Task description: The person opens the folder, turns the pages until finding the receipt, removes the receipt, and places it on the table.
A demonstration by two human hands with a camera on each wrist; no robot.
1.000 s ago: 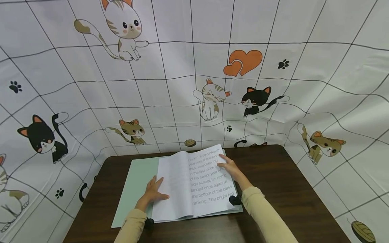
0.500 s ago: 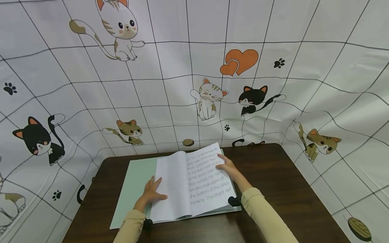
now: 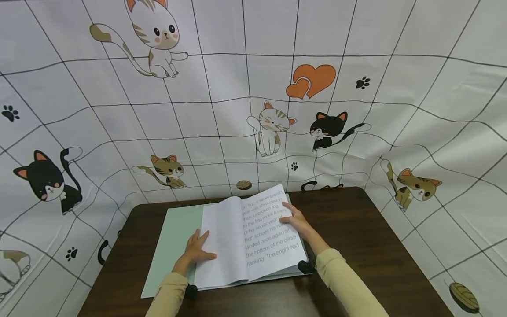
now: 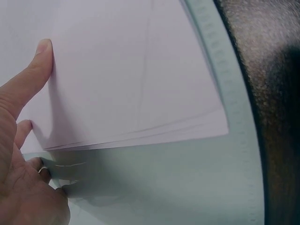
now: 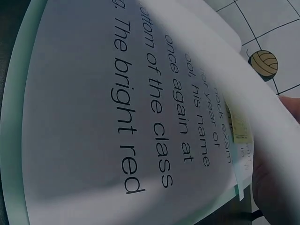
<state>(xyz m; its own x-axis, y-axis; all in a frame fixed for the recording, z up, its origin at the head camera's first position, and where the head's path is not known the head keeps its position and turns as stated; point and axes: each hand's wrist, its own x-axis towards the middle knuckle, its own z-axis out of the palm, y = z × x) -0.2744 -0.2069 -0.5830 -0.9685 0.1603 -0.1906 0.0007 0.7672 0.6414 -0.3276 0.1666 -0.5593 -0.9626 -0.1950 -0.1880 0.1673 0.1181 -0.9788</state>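
A booklet with white pages point(image 3: 219, 242) lies spread in a mint-green cover point(image 3: 174, 246) on the dark wooden table. Its left page is blank; the right page point(image 3: 265, 237) carries large printed text. My left hand point(image 3: 196, 250) rests at the left page's outer edge with fingers spread. In the left wrist view its thumb point(image 4: 40, 65) lies on the paper, other fingers reaching over the cover. My right hand point(image 3: 297, 220) pinches the right page's outer edge, thumb on top. That page's lower corner stands raised over the sheets beneath. In the right wrist view a blurred curling sheet partly hides this hand.
White cloth point(image 3: 222, 79) printed with cats and grid lines hangs behind and beside the table point(image 3: 356, 246). Dark wrist-camera mounts point(image 3: 306, 267) sit at both wrists. A yellow slip point(image 5: 241, 129) shows near the page edge in the right wrist view.
The lower right corner of the right page has lifted a little, with my right hand at its edge. My left hand keeps its place on the left page. The head view has shifted slightly.
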